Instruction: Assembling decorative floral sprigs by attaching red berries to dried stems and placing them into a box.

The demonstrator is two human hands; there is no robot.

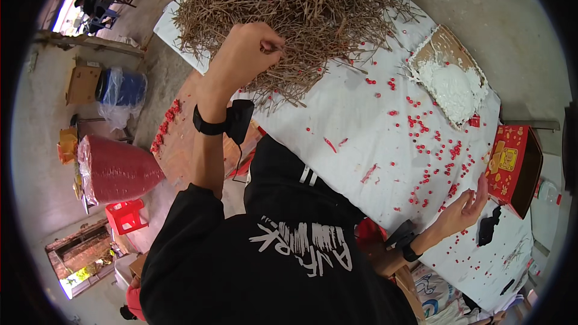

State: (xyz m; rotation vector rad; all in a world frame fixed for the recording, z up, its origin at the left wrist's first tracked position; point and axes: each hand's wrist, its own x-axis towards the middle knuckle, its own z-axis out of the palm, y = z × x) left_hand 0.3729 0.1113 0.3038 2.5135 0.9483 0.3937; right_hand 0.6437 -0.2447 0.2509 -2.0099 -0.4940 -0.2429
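Over the near-left edge of a big heap of thin brown twigs (pixel 301 6), my left hand (pixel 250 51) is closed, with thumb and fingers pinched together. What it pinches is too small to make out. My right hand (pixel 460 213) is at the right side of the white-covered table (pixel 337 150), beside a red patterned box (pixel 512 168). Its fingers are stretched out, with the thumb a little apart and nothing visible between them. Many small red berries (pixel 426 177) lie scattered on the cover near this hand.
A cardboard piece carrying thick white paste (pixel 451 87) lies at the far right of the table. A black scrap (pixel 489 225) is near the red box. On the left are red clusters (pixel 167 123), a large red wrapped roll (pixel 120 168) and a red stool (pixel 126 215).
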